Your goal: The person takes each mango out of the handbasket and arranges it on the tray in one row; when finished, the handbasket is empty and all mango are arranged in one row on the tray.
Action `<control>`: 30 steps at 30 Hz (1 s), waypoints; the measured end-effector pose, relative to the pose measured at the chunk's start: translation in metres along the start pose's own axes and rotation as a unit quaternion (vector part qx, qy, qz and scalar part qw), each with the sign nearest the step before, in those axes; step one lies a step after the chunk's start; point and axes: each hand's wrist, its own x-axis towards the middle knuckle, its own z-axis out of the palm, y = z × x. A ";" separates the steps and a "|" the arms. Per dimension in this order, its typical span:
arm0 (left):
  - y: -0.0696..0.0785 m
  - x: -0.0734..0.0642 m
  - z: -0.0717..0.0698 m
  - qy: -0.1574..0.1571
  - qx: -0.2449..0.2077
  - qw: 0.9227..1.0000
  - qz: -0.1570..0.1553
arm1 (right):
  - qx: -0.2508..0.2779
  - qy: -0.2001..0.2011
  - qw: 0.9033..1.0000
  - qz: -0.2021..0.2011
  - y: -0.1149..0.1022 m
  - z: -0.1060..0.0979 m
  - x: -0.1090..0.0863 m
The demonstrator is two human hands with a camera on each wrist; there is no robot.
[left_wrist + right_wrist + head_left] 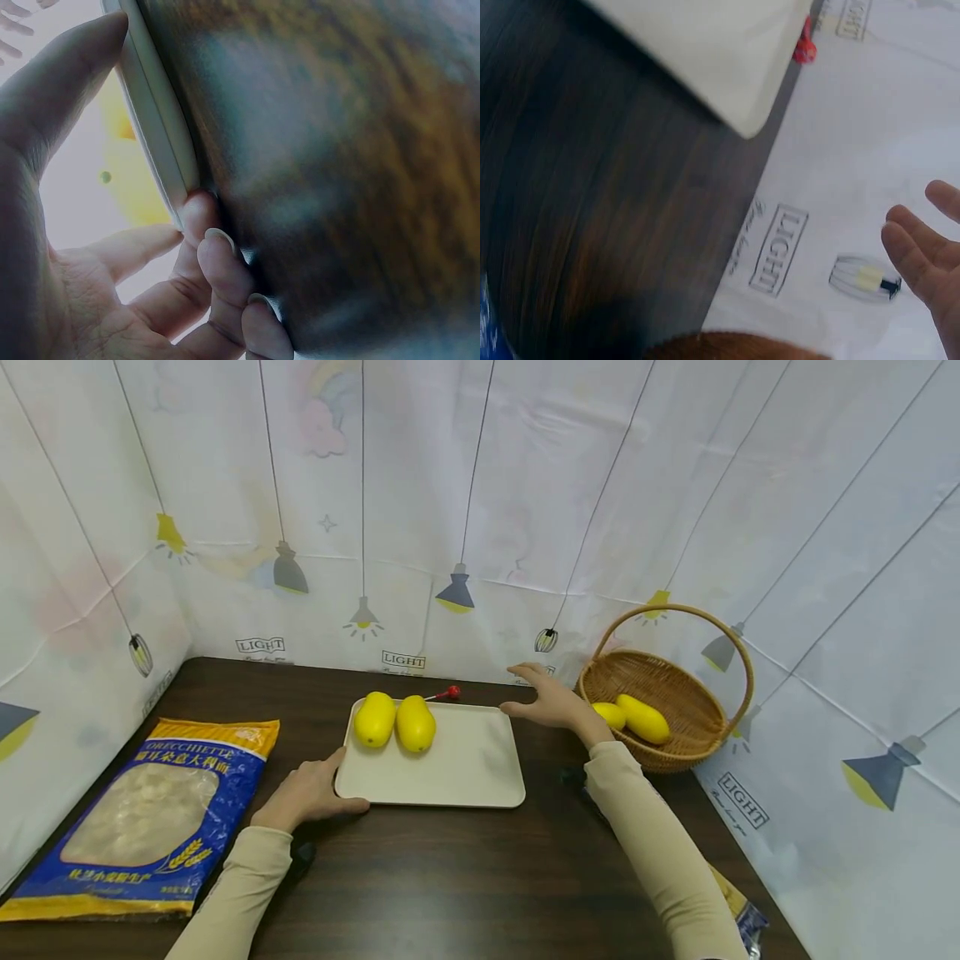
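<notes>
A cream tray [472,768] lies on the dark table, with two yellow oval fruits [416,724] side by side on its left half. My left hand [309,793] grips the tray's near left corner. In the left wrist view the thumb [82,67] touches one stretch of the rim, and curled fingers [225,270] meet it farther along. Beyond the tray's right edge my right hand [553,700] hovers with fingers spread and holds nothing. Behind it stands a wicker basket [686,693] with yellow fruits [643,719] inside.
A blue and yellow bag of orecchiette [142,814] lies on the left. A red lollipop [452,692] sits behind the tray's back edge. Near the right table edge, a packet [738,906] is partly hidden by my sleeve. A printed curtain [420,485] encloses the table.
</notes>
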 end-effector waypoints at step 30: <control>0.000 0.000 0.001 -0.006 -0.009 1.000 -0.010 | 0.004 0.050 0.987 0.152 0.116 -0.050 -0.056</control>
